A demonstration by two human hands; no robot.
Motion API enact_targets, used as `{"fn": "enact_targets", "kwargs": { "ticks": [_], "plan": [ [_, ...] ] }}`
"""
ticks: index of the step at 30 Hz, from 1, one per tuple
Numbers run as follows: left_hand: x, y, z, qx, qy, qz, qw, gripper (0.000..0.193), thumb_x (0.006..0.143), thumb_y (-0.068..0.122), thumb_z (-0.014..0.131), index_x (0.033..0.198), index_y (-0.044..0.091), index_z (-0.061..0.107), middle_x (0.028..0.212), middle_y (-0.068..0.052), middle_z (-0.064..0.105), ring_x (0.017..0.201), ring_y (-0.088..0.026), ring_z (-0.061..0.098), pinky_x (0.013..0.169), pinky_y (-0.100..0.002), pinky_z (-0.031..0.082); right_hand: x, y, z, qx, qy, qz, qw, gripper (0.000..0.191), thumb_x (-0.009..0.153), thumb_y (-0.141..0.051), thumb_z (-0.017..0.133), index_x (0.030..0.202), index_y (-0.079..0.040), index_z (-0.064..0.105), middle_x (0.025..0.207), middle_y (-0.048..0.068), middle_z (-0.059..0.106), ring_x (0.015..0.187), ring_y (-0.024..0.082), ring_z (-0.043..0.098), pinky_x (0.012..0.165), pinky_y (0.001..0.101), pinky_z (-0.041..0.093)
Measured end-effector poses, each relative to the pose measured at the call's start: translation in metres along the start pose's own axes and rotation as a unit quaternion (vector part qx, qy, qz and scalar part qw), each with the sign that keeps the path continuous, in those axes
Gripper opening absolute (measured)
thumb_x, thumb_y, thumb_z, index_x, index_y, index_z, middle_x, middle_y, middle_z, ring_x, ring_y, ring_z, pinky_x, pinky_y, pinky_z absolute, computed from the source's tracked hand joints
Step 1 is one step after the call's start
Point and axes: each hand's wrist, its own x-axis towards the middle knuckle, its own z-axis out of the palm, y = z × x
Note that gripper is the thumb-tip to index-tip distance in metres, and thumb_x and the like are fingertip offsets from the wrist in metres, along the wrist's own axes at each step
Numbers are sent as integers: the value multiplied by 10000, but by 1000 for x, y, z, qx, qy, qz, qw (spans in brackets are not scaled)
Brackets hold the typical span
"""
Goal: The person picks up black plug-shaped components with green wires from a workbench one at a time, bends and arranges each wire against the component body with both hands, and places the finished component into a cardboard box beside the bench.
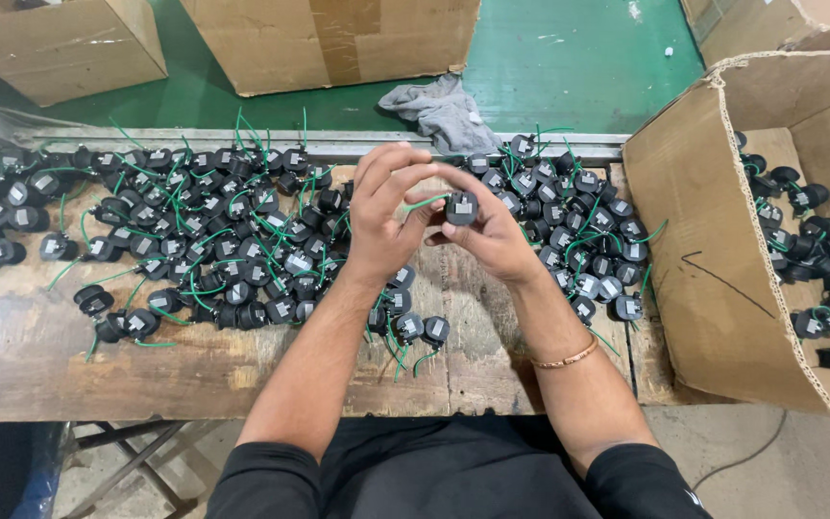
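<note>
Both hands, left (pixel 388 216) and right (pixel 492 234), fingers pinched on one black part (pixel 460 208) between them.

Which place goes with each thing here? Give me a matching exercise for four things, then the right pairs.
Things:
1. grey rag
2. gold bangle
3. open cardboard box
4. black part with green wire

Places:
A. on the right wrist
B. held up between both hands
C. on the green floor past the bench
D. at the bench's right end, black parts inside

Pairs: 1-C, 2-A, 3-D, 4-B
</note>
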Motion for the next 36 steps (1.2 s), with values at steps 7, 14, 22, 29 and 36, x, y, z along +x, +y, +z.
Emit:
{"fn": "enact_targets", "kwargs": {
  "ticks": [7,14,22,29,36],
  "plan": [
    [-10,-1,4,-145,24,-62,987,190,892,14,815,1058,53,732,1017,-61,729,979,-225,701,883,-340,568,0,15,-9,-115,-6,-47,992,398,925,12,792,1297,13,652,1148,19,652,1054,91,620,931,265,546],
    [-3,0,-8,-176,-85,-18,981,172,928,24,763,1095,39,728,1153,-112,729,1114,-255,699,971,-347,568,5,4,-5,-200,75,-110,971,322,848,-23,843,1130,-3,688,999,-20,663,932,53,600,840,239,523],
    [-8,0,4,-107,-31,-138,984,247,823,100,880,894,30,655,909,-43,714,893,-179,697,833,-313,547,8,-7,26,-444,97,-223,863,376,736,-32,875,1062,-12,687,1043,109,701,959,223,697,845,325,560],
    [-8,-22,-7,-93,-23,-107,990,215,892,118,860,905,61,653,963,-55,730,930,-198,711,865,-322,554,10,-4,21,-371,149,-245,883,372,809,-21,887,1057,-29,609,1061,81,640,1017,207,660,920,316,548],
    [-19,-57,-26,408,-88,-139,898,428,742,326,846,1067,66,742,1281,-176,633,1224,-382,526,1000,-588,384,10,3,7,-319,232,-179,901,391,838,57,812,1154,-30,599,1064,53,624,1000,149,631,933,278,528]
  ]
}}
